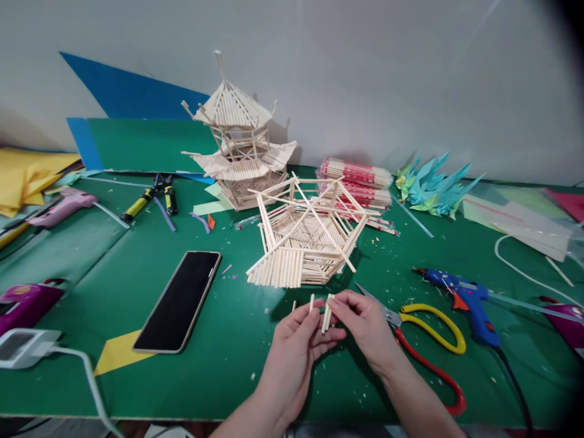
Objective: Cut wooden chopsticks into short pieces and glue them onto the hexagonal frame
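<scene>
My left hand (297,347) is closed, with a short wooden stick (312,303) pinched between thumb and fingers. Close beside it, my right hand (360,319) pinches a few more short wooden sticks (326,317). Just beyond both hands stands a six-sided frame of wooden sticks (314,228), one front slope covered by a row of sticks side by side. Behind it to the left rises a tiered stick pagoda (235,152). Scissors (431,328) with one yellow and one red handle lie right of my right hand.
A blue glue gun (465,298) lies on the right, a pink one (64,207) at the far left. A phone (180,304), pliers (146,198), packs of sticks (358,176) and blue paper leaves (435,182) rest on the green table (232,377). A white cable (84,371) crosses the left front.
</scene>
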Motion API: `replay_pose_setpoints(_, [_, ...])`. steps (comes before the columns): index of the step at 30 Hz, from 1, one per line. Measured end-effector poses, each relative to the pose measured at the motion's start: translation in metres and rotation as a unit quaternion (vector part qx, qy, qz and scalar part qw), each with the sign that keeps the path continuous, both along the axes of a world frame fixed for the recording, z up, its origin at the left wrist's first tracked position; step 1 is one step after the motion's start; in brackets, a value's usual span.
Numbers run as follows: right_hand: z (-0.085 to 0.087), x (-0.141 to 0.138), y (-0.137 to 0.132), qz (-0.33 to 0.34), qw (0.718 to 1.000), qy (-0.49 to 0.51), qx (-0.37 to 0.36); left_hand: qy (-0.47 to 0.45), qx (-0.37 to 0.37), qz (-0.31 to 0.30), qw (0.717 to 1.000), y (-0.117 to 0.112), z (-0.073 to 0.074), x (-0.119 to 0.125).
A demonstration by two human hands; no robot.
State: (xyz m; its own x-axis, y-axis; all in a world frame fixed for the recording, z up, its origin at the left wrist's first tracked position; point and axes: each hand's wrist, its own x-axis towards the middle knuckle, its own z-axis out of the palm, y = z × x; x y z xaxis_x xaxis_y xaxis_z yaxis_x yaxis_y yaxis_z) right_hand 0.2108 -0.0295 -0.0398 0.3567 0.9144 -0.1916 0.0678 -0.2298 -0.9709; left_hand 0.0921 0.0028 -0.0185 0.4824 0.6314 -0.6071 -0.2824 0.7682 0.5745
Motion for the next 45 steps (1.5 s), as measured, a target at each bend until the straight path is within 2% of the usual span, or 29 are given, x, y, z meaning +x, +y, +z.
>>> replay_pose_setpoints(6, [0.003,-0.001,0.002,-0.009,0.999,-0.038,0.018,0.006,0.018,-0.052,0.998,0.0,-0.003,0.0])
replay_pose_setpoints(22, [0.001,-0.003,0.001,0.026,0.995,-0.091,0.014,0.001,0.039,-0.046,0.998,-0.002,-0.007,-0.003])
replay_pose_setpoints(27, [-0.001,0.007,-0.005,0.021,0.988,-0.154,-0.005,0.043,0.029,-0.021,0.998,0.002,-0.007,-0.009])
replay_pose_setpoints(30, [0.001,0.019,-0.011,0.02,0.972,-0.23,-0.032,0.061,0.051,0.006,0.997,0.005,-0.006,-0.023])
replay_pose_setpoints(33, [0.004,0.028,-0.014,0.058,0.949,-0.305,-0.064,0.062,0.074,0.019,0.995,0.007,-0.005,-0.043])
replay_pose_setpoints(37, [0.005,0.032,-0.012,0.101,0.913,-0.383,-0.091,0.065,0.058,0.03,0.996,0.009,-0.008,-0.062])
replay_pose_setpoints(45, [0.005,0.023,-0.006,0.134,0.862,-0.47,-0.132,0.02,0.045,0.061,0.997,0.007,-0.021,-0.059])
